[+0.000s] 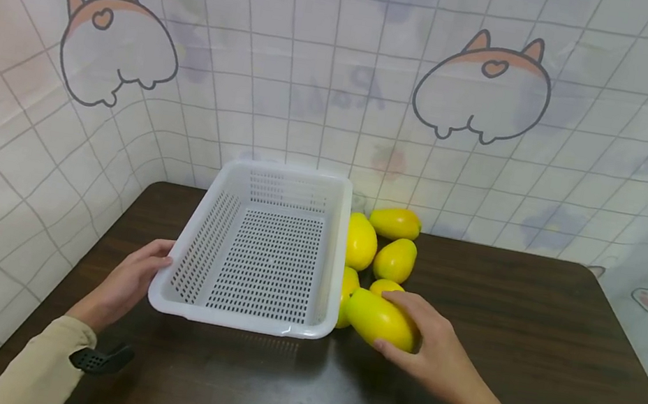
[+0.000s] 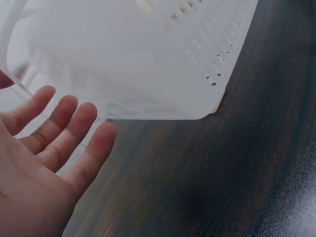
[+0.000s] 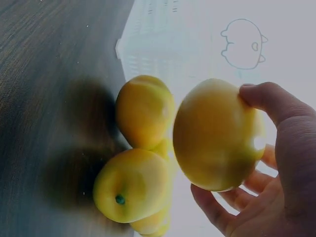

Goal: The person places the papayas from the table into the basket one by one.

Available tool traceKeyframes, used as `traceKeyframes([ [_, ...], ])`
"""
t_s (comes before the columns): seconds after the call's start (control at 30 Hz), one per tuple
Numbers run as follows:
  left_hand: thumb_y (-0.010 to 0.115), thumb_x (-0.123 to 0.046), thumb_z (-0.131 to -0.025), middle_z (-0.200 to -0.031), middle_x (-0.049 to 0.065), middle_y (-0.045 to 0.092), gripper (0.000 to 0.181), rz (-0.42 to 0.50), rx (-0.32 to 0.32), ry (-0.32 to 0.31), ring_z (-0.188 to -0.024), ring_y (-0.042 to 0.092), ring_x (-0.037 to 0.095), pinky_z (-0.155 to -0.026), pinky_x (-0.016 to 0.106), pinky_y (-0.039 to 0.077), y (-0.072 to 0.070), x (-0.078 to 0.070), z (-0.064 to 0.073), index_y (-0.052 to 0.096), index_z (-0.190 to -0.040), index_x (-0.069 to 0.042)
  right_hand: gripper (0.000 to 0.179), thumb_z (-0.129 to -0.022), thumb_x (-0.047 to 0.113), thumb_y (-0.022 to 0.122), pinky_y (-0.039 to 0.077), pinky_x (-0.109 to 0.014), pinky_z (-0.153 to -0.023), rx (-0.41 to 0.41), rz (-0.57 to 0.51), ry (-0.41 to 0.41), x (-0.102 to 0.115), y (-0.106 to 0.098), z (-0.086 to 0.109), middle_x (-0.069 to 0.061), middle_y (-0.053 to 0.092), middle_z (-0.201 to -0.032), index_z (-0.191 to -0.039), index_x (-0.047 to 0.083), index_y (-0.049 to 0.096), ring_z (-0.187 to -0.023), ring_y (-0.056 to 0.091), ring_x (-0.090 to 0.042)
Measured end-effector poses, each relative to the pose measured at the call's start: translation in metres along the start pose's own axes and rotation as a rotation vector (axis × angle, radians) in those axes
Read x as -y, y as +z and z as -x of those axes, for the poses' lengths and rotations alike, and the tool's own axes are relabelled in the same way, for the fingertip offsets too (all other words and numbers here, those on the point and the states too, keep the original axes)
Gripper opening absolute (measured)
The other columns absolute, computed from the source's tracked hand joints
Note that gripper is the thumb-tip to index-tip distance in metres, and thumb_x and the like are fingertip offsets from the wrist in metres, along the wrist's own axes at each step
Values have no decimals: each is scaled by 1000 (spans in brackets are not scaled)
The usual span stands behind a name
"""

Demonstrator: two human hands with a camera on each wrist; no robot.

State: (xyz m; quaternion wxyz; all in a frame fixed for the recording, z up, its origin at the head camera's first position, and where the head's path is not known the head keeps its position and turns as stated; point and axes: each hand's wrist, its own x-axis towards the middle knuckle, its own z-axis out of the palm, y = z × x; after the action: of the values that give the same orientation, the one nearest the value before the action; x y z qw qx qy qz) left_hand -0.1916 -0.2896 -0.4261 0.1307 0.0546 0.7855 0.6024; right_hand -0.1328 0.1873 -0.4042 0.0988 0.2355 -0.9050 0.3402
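Observation:
My left hand (image 1: 123, 280) grips the left rim of a white perforated plastic basket (image 1: 241, 321), thumb at the rim and fingers spread under it. In the left wrist view, those fingers (image 2: 94, 143) lie along the outer side of the basket (image 2: 118, 64). The basket holds nothing. To its right, my right hand (image 1: 434, 350) holds a yellow mango (image 1: 378, 318) with a greenish end, thumb on one side and fingers on the other. The right wrist view shows this mango (image 3: 215, 136) raised apart from the other mangoes (image 3: 131, 185).
Several more yellow mangoes (image 1: 395, 261) lie along the basket's right side, partly hidden by its wall. Everything is on a dark wooden table (image 1: 505, 301). A white gridded curtain (image 1: 316, 88) with cartoon dog prints hangs behind the table and along its sides.

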Motion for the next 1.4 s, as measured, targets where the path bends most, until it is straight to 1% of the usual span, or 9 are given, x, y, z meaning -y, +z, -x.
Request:
traceKeyframes([
  [0.17, 37, -41, -103, -127, -9, 48, 53, -4, -1, -1, -108, 56, 2, -91, 26, 46, 0, -1, -1, 31, -145, -9, 58, -79, 27, 79, 52, -35, -88, -53, 1, -13, 1, 0, -2, 6, 58, -130, -132, 19, 54, -108, 57, -12],
  [0.3, 38, -41, -103, -127, -9, 48, 52, -10, -4, 0, -108, 56, 2, -92, 27, 45, 0, 0, -1, 32, -145, -10, 59, -79, 27, 80, 52, -35, -86, -81, 6, 0, 3, 0, -3, 6, 59, -128, -130, 21, 53, -104, 58, -11],
  [0.4, 37, -40, -103, -128, -8, 48, 52, -11, -5, 3, -108, 56, 3, -92, 27, 45, 0, 0, -2, 32, -145, -10, 59, -78, 27, 80, 53, -36, -86, -95, 8, 11, 5, -1, -4, 6, 60, -127, -130, 22, 53, -105, 58, -11],
  [0.47, 38, -40, -103, -127, -9, 48, 52, -11, -5, 5, -108, 56, 3, -92, 27, 45, 0, 1, -2, 32, -144, -10, 59, -78, 27, 80, 53, -36, -86, -99, 8, 16, 7, -1, -4, 5, 60, -127, -130, 22, 52, -104, 58, -11],
  [0.63, 38, -41, -103, -128, -7, 47, 52, -12, -9, 4, -108, 56, 3, -92, 28, 45, 0, 1, -1, 32, -145, -10, 60, -79, 27, 80, 52, -32, -82, -111, -3, 24, 9, -1, -5, 4, 61, -125, -131, 23, 51, -100, 56, -8],
  [0.87, 38, -42, -103, -133, 2, 45, 53, -22, -14, -4, -108, 55, 4, -92, 28, 45, 1, 1, 0, 31, -145, -11, 59, -79, 27, 79, 52, -29, -79, -112, -20, 36, 13, 0, -7, 3, 62, -123, -131, 21, 52, -95, 56, -8],
  [1.03, 37, -42, -103, -132, 1, 46, 52, -20, -14, -2, -108, 56, 4, -92, 28, 45, 1, 1, 0, 32, -145, -11, 57, -80, 27, 78, 52, -28, -78, -112, -36, 38, 15, 1, -9, 4, 63, -123, -131, 21, 53, -94, 57, -7],
  [1.27, 37, -42, -103, -136, 6, 43, 53, -23, -12, -6, -109, 55, 4, -92, 29, 45, 1, 1, 1, 31, -145, -11, 56, -80, 27, 78, 51, -27, -77, -110, -76, 26, 18, 4, -12, 6, 62, -121, -130, 23, 53, -92, 56, -7],
  [1.4, 37, -42, -103, -136, 6, 44, 53, -16, -7, -1, -109, 56, 4, -92, 28, 45, 1, 1, 0, 31, -146, -11, 56, -80, 27, 78, 51, -27, -77, -109, -85, 18, 19, 6, -14, 7, 62, -120, -130, 24, 54, -92, 56, -6],
])
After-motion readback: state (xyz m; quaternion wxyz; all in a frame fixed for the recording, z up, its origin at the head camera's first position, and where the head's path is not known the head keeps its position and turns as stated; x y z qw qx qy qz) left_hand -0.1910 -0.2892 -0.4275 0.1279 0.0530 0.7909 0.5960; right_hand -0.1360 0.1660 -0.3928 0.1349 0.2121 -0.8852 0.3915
